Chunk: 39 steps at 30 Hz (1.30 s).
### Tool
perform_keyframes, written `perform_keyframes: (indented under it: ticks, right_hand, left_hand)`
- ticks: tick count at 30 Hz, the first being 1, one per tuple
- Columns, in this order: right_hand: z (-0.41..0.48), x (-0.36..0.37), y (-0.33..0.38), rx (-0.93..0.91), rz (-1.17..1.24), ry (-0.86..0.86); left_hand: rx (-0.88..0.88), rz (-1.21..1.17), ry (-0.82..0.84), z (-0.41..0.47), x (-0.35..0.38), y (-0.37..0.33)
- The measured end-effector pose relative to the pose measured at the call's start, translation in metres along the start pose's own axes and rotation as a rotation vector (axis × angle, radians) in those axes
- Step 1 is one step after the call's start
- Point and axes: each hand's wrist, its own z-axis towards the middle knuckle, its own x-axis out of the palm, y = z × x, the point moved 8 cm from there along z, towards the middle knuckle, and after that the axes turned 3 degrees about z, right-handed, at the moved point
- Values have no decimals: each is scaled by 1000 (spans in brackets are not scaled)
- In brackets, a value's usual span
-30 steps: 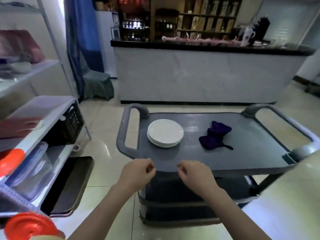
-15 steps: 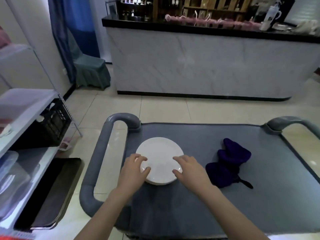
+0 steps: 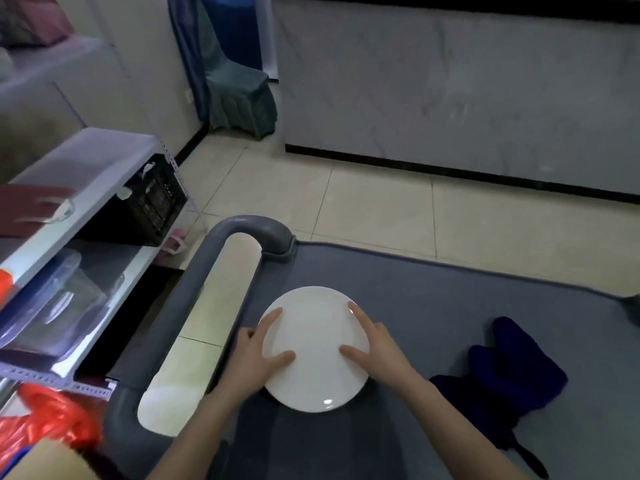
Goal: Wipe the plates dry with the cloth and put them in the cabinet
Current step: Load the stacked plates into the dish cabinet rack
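Note:
A white plate (image 3: 315,341) lies on the left part of the grey cart top (image 3: 433,289). My left hand (image 3: 252,355) grips its left rim, thumb on top and index finger along the edge. My right hand (image 3: 377,351) grips the right rim, with the thumb and index finger on the plate's face. Whether more plates lie beneath it is hidden. A dark blue cloth (image 3: 505,375) lies crumpled on the cart to the right of my right hand, apart from it.
The cart's grey loop handle (image 3: 221,271) curves along its left side. A white shelf rack (image 3: 86,174) with a black crate (image 3: 156,202) and clear lids stands further left. A red bag (image 3: 45,417) is at the lower left. A marble-faced counter (image 3: 450,81) crosses the back.
I have stepped up to the cart and the view has tipped downward. Both hands went from hovering short of the cart to gripping the plate's rims, fingers now spread wider.

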Motion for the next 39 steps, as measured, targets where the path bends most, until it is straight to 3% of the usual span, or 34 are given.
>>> perform_keyframes:
  ticks: [7, 13, 23, 31, 39]
  right_hand:
    - [9, 4, -2, -81, 248, -4]
    - [5, -4, 15, -189, 291, 21]
    - [-36, 19, 134, -439, 267, 149]
    - [-125, 135, 256, -650, 196, 350]
    - [-292, 343, 348, -832, 70, 617]
  left_hand:
    - [-45, -141, -101, -5, 0, 1]
    - [-56, -192, -242, -31, -10, 0]
    - [-61, -264, -560, -141, -92, 3]
    - [-102, -386, -903, -307, -166, 86]
    - [-304, -428, -1211, -554, -199, 224]
